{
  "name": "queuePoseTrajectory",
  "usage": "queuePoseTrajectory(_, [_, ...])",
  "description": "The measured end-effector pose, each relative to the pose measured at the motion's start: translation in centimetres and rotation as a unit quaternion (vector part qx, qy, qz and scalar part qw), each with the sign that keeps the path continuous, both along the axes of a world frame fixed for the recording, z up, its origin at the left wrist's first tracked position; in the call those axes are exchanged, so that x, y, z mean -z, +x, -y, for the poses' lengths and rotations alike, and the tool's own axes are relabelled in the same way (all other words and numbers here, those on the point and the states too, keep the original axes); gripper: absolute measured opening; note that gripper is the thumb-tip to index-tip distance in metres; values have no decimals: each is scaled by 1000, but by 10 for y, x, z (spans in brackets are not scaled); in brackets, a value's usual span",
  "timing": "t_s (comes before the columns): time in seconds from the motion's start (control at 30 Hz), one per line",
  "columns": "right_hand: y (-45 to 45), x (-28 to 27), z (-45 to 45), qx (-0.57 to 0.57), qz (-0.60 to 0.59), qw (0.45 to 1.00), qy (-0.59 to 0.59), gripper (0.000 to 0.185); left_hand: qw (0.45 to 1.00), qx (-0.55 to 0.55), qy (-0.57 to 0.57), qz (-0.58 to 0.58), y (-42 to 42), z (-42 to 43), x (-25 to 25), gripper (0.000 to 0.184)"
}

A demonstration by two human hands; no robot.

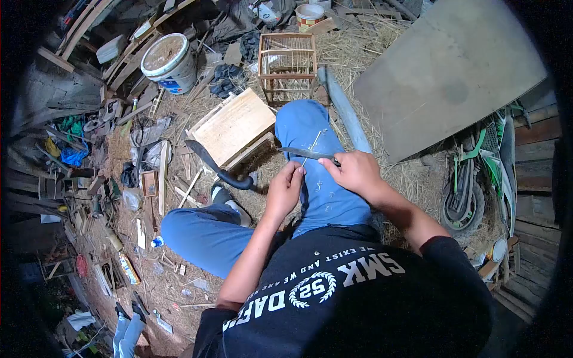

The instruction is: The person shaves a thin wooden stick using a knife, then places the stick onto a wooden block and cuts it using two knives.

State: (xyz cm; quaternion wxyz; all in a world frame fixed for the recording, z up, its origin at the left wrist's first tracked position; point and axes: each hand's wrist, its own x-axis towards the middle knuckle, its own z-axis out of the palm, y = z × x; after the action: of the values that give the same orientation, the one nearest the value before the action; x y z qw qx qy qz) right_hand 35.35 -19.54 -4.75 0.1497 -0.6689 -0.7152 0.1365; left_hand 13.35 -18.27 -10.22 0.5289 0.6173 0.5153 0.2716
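A thin pale stick is pinched at its lower end by my left hand, above my thigh. My right hand is closed round the handle of a knife, and its blade lies across the stick, edge contact too small to tell. Small pale shavings are scattered on my blue trousers. A curved dark blade with a black handle leans by a wooden box to the left of my knee.
Beyond my knee stands a small slatted wooden cage. A white bucket is at the upper left. A large grey board and a green-and-white motorbike are on the right. Wood scraps and straw cover the floor.
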Motion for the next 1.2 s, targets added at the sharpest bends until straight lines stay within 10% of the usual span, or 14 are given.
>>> queuePoseTrajectory(0.5, [12, 11, 1, 61, -128, 990, -28, 60, 998, -19, -58, 16, -17, 21, -15, 17])
queuePoseTrajectory(1.2, [12, 9, 3, 2, -10, 1000, 21, 60, 999, -35, -15, -23, -2, 18, -19, 21])
